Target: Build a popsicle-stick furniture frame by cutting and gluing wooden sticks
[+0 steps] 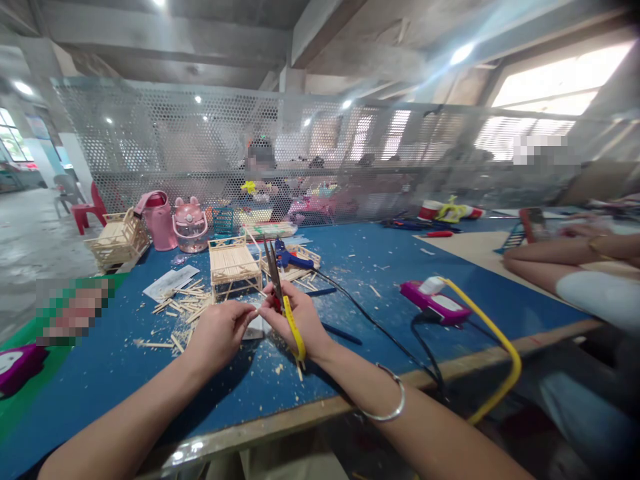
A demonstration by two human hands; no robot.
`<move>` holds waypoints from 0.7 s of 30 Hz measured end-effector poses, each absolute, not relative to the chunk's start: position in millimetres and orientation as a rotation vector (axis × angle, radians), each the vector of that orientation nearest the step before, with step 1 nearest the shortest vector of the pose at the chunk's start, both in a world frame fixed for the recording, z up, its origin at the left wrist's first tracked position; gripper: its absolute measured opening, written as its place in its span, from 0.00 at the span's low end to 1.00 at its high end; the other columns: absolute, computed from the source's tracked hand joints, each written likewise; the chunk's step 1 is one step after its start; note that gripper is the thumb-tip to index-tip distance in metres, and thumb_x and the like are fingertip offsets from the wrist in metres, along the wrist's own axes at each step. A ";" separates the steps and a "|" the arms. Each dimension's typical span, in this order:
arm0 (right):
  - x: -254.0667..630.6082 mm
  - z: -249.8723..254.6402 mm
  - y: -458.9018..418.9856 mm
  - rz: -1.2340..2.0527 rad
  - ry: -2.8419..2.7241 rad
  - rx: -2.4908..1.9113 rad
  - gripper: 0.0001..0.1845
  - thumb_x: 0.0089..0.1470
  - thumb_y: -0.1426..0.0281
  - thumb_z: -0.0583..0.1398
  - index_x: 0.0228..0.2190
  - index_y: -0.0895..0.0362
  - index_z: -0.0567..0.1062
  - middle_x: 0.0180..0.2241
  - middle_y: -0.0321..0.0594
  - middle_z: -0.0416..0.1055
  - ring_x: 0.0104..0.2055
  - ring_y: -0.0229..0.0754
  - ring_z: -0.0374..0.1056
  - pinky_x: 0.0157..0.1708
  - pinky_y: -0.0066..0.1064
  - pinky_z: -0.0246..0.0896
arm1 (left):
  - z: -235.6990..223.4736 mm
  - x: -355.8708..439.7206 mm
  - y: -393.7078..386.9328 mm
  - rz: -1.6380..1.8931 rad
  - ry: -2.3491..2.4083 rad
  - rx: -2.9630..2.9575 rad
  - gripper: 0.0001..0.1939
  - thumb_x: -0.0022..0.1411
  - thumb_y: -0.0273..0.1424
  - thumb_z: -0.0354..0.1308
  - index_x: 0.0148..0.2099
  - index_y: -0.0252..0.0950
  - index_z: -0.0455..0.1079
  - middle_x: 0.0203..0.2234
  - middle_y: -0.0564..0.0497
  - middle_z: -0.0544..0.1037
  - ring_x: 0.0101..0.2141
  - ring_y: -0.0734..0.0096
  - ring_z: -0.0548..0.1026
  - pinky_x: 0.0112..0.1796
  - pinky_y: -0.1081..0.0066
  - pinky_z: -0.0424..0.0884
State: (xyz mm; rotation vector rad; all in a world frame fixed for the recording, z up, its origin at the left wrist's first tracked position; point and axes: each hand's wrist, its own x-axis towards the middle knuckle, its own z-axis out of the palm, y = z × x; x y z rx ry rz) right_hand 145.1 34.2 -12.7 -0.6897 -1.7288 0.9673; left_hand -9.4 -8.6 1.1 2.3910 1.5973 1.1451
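My left hand [220,330] is closed in a pinch above the blue table, its fingertips meeting those of my right hand. A tiny pale bit seems to lie between the fingertips, too small to name. My right hand [303,320] holds a pair of scissors [274,270], dark blades pointing up and yellow handle against the palm. Just beyond my hands stands a small stick-built bamboo furniture model [234,261]. Loose cut sticks [187,300] lie scattered to its right and left. A blue glue gun [293,257] rests behind the scissors.
A pink bottle [159,223], a pink jug [190,227] and another stick model [117,240] stand at the back left. A purple power strip [435,303] with a yellow cable sits right. A co-worker's arm [555,257] rests at far right. Perforated metal screen [210,147] behind.
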 end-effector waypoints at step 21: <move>155.4 -8.4 38.8 0.406 -2.195 -0.624 0.30 0.39 0.56 0.65 0.44 0.56 0.68 0.38 0.44 0.68 0.39 0.44 0.64 0.41 0.38 0.60 | -2.7 -21.6 0.3 1.551 1.344 1.977 0.11 0.58 0.31 0.51 0.33 0.35 0.74 0.25 0.50 0.78 0.28 0.70 0.76 0.31 0.72 0.71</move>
